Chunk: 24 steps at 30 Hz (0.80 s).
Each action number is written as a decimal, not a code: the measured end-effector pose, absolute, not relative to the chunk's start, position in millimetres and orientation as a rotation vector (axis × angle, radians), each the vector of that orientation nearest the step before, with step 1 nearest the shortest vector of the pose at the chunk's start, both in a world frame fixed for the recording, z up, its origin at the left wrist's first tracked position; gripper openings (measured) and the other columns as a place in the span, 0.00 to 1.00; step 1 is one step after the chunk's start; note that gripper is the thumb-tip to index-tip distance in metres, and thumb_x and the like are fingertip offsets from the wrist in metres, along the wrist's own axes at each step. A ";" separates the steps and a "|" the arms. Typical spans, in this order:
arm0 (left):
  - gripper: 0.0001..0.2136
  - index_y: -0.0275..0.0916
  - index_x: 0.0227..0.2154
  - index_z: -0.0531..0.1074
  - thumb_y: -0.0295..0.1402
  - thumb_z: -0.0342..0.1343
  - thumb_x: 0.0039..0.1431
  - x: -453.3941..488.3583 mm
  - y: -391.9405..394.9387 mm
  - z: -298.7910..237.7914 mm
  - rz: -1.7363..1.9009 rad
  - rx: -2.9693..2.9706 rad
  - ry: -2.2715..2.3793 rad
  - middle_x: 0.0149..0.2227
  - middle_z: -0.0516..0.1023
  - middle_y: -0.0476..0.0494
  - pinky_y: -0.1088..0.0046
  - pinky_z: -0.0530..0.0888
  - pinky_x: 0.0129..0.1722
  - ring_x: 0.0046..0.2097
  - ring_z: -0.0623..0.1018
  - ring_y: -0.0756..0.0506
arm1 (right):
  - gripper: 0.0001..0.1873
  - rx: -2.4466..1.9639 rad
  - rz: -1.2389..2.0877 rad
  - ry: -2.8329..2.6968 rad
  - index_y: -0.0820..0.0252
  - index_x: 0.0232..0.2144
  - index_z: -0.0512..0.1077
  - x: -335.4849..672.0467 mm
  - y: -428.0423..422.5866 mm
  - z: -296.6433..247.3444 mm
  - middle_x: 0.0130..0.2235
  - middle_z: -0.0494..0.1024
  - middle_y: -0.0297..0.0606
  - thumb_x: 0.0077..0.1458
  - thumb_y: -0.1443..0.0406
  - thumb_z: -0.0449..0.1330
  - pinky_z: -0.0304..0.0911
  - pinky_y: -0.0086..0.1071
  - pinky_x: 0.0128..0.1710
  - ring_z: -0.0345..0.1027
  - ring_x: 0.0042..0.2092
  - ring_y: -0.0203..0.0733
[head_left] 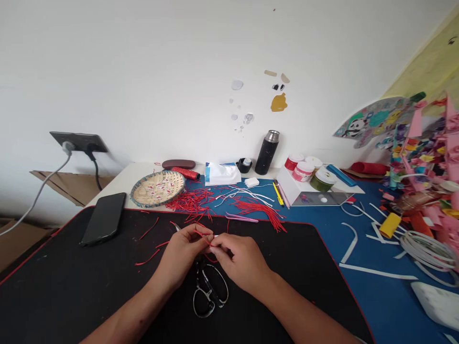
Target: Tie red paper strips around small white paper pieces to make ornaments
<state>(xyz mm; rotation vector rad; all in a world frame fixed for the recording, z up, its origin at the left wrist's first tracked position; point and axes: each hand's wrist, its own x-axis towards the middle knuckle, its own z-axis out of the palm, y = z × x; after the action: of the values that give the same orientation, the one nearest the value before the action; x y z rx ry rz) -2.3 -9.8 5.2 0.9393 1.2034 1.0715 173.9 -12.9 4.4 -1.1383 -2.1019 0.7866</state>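
Observation:
Both hands meet above the black mat [287, 267], pinching a thin red cord [203, 233] between them. My left hand [181, 253] is closed, thumb against forefinger, with the cord passing over its fingertips. From the other side my right hand [240, 260] grips the same cord, its fingers curled. Part of the cord is hidden by the fingers. Beneath the hands lie scissors [211, 291], handles toward me and blades mostly covered. Loose red cord pieces [147, 259] lie left of my left hand.
Behind are a woven basket [158, 188] with small bits, piles of red cords [191, 203], purple tweezers [242, 218] and a tissue pack [223, 174]. A phone [103, 219] lies left. A black flask [267, 153], paint jars [303, 171] and coiled cable [428, 251] are rightward.

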 end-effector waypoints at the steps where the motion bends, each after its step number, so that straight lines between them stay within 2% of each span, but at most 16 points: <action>1: 0.13 0.39 0.28 0.78 0.40 0.73 0.43 -2.3 -9.5 6.2 1.072 0.951 1.218 0.27 0.80 0.50 0.71 0.75 0.31 0.28 0.78 0.46 | 0.06 -1.151 0.813 -2.061 0.55 0.37 0.79 173.8 -13.0 4.9 0.30 0.81 0.33 0.64 0.65 0.61 0.59 0.29 0.33 0.71 0.30 0.37; 5: 0.11 0.40 0.27 0.79 0.40 0.70 0.45 -3.3 -8.2 10.1 1.065 1.082 1.306 0.27 0.80 0.50 0.72 0.74 0.30 0.28 0.78 0.46 | 0.06 -1.132 0.905 -1.949 0.57 0.36 0.80 174.9 -12.8 7.6 0.27 0.78 0.32 0.63 0.64 0.63 0.58 0.28 0.31 0.67 0.27 0.36; 11: 0.09 0.41 0.28 0.79 0.41 0.67 0.49 -4.3 -9.0 10.7 1.034 1.215 1.323 0.27 0.80 0.49 0.72 0.72 0.29 0.29 0.77 0.45 | 0.07 -1.101 0.941 -1.833 0.56 0.36 0.82 180.6 -7.2 10.5 0.31 0.81 0.35 0.64 0.63 0.63 0.61 0.29 0.32 0.71 0.32 0.38; 17: 0.10 0.41 0.29 0.79 0.42 0.65 0.53 -3.7 -12.7 10.4 0.938 1.335 1.319 0.27 0.80 0.48 0.71 0.70 0.31 0.30 0.76 0.44 | 0.06 -1.083 0.969 -1.743 0.58 0.34 0.82 183.2 -4.7 15.6 0.32 0.79 0.36 0.63 0.66 0.64 0.62 0.30 0.33 0.70 0.33 0.38; 24: 0.12 0.40 0.30 0.78 0.44 0.65 0.52 -3.6 -12.3 6.4 0.902 1.323 1.304 0.29 0.81 0.47 0.70 0.70 0.33 0.32 0.76 0.44 | 0.06 -1.017 1.133 -1.585 0.59 0.32 0.81 181.1 -2.7 13.6 0.34 0.77 0.36 0.60 0.65 0.65 0.61 0.29 0.33 0.69 0.34 0.37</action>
<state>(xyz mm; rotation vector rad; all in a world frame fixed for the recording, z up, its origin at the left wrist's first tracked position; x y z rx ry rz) -3.6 -12.3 6.4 1.3225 1.3036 0.9017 181.1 -2.7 13.6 -1.0165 -1.5853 1.1334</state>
